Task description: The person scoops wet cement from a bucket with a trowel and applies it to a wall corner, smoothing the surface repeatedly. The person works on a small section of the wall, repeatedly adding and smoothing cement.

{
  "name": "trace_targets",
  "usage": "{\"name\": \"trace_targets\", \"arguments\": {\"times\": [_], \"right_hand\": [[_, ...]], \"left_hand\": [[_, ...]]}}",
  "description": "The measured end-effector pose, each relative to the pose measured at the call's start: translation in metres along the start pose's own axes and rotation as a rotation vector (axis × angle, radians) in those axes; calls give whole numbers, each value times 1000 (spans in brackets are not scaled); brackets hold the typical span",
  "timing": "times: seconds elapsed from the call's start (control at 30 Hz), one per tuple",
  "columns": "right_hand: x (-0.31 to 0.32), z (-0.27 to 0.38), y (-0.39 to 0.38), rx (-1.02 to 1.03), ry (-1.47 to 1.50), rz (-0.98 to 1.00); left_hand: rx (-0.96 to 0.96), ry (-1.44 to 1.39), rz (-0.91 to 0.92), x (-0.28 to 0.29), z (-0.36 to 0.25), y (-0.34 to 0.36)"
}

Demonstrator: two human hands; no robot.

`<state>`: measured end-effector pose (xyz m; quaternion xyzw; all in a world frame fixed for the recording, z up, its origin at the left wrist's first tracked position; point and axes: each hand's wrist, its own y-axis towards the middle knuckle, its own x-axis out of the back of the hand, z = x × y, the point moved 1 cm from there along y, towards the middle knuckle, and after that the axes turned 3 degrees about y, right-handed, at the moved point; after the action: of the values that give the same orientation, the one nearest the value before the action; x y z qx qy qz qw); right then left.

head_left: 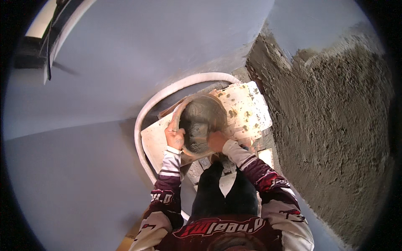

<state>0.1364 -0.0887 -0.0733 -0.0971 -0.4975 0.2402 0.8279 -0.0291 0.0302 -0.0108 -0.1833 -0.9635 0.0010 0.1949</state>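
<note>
A round mortar bucket [178, 112] with a pale brown rim stands in front of my feet, with grey wet mortar [197, 109] inside. My left hand [175, 136] grips its left rim, thumb on the inner side. Over the bucket's right side is my right hand [217, 141], its fingers closed. A flat greyish shape [199, 129], perhaps a trowel blade, lies in the mortar beside that hand. Blur and the hand itself hide whatever the right fingers hold.
Mortar-spotted pale boards [247, 106] lie under and beside the bucket. A thick whitish hose [140, 125] curves round its left and far sides. Rough, freshly plastered wall [335, 138] rises on the right; smooth bluish-grey wall [167, 42] stands ahead. A dark frame [31, 52] shows at upper left.
</note>
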Motion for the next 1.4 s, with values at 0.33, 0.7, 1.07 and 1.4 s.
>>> {"name": "trace_targets", "arguments": {"times": [0.33,0.7,1.07,1.4], "right_hand": [[-17,29,-7,-121,221,-70],[-3,52,-24,-132,211,60],[74,23,-59,-179,286,-421],[151,50,-136,-272,392,-693]], "left_hand": [[213,1,77,25,36,-1],[-173,77,27,-4,0,-17],[-386,96,-20,19,-150,-11],[-697,136,-64,-3,-264,-54]]}}
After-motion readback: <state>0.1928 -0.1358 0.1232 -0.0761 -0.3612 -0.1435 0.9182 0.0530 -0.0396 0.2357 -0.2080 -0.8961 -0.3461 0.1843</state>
